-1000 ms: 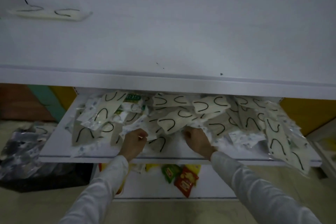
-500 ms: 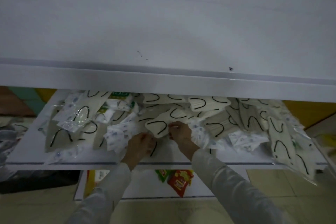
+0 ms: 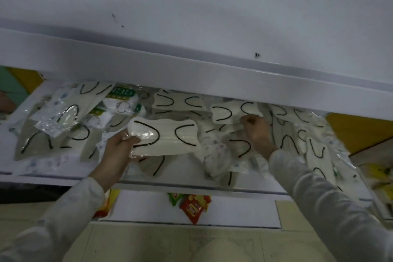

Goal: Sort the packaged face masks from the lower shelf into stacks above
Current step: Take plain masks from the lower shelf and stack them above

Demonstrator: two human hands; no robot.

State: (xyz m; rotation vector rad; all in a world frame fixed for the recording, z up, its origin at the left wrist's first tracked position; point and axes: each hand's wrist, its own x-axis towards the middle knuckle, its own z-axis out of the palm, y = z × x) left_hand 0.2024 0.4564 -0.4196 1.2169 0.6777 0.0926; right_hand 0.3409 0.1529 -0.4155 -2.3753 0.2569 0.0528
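Several packaged face masks, cream with black ear loops in clear wrappers, lie scattered over the lower shelf (image 3: 53, 173). My left hand (image 3: 119, 149) grips one packaged mask (image 3: 168, 137) by its left end and holds it lifted above the pile. My right hand (image 3: 256, 128) reaches deeper into the shelf, its fingers closed on the lower edge of another cream mask packet (image 3: 225, 110). The wide white upper shelf (image 3: 191, 17) fills the top of the view and hides the back of the lower shelf.
Green-labelled mask packets (image 3: 124, 97) and patterned white ones (image 3: 214, 151) are mixed into the pile. Red, green and yellow snack packets (image 3: 193, 205) lie on a lower level below. Yellow panels stand at both sides. The tiled floor is underneath.
My left hand has picked up a cream mask packet and raised it off the pile. My right hand has moved right and deeper, onto another packet. The camera has shifted closer.
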